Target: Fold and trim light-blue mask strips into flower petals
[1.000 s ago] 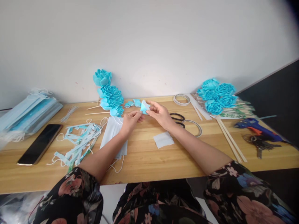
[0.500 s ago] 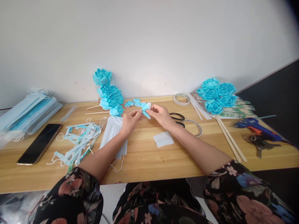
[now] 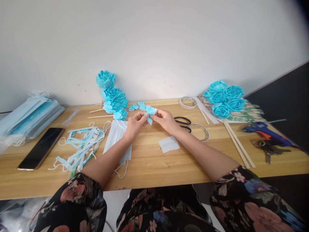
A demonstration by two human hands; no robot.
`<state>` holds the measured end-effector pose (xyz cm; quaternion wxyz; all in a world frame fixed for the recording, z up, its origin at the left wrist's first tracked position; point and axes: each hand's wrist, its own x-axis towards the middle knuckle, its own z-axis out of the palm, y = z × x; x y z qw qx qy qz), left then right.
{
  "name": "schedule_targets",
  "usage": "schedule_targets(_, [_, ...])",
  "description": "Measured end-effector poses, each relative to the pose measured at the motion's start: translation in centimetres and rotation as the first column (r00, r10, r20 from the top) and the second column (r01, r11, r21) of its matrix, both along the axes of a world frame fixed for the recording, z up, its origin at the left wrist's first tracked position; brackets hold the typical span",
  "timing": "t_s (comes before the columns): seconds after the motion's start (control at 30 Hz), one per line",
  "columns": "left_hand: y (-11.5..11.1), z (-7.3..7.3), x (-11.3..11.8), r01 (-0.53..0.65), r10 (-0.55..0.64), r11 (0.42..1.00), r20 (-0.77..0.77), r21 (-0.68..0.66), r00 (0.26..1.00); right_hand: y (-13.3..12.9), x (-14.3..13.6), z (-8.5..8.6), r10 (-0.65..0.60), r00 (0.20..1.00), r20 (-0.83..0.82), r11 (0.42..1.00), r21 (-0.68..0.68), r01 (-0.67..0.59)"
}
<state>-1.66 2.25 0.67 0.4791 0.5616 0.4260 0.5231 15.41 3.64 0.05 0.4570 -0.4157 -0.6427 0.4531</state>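
Note:
My left hand (image 3: 136,124) and my right hand (image 3: 166,120) meet over the middle of the table, both pinching one small piece of light blue mask fabric (image 3: 150,111). The piece looks folded, with a white edge by my right fingers. Just behind it lie several small blue folded pieces (image 3: 141,105). A pleated face mask (image 3: 116,137) lies partly under my left forearm. To the right, black-handled scissors (image 3: 182,120) are partly hidden by my right hand. A pale fabric square (image 3: 169,144) lies nearer me.
Blue fabric roses (image 3: 114,98) stand at back left, more roses (image 3: 227,96) at back right. Around them are a mask stack (image 3: 31,116), phone (image 3: 41,149), cut mask strips (image 3: 82,145), tape rolls (image 3: 188,102), wooden sticks (image 3: 238,143), a glue gun (image 3: 265,132) and keys (image 3: 270,149).
The blue fabric piece has been turned and spread a little between my fingers. My right fingers have shifted on its edge; the things on the table stay put.

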Motion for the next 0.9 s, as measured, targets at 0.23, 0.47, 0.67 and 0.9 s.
schedule_targets(0.23, [-0.22, 0.32, -0.05, -0.048, 0.05, 0.998, -0.048, 0.032, 0.998, -0.59, -0.17, 0.71, 0.026, 0.997, 0.078, 0.999, 0.02, -0.028])
schedule_targets(0.47, [0.1, -0.26, -0.25, -0.011, 0.011, 1.0, 0.066, -0.009, 0.998, -0.43, -0.23, 0.38, 0.023, 1.0, -0.007, 1.0, 0.016, -0.023])
schedule_targets(0.67, [-0.01, -0.13, -0.15, 0.047, -0.045, 0.998, 0.065, -0.031, 0.997, -0.01, -0.15, -0.11, -0.015, 0.996, -0.085, 1.0, -0.006, 0.015])
schedule_targets(0.9, [0.09, -0.09, -0.08, 0.049, -0.044, 0.997, 0.084, -0.059, 0.996, -0.19, -0.22, 0.01, -0.004, 0.996, -0.091, 1.0, -0.016, 0.002])
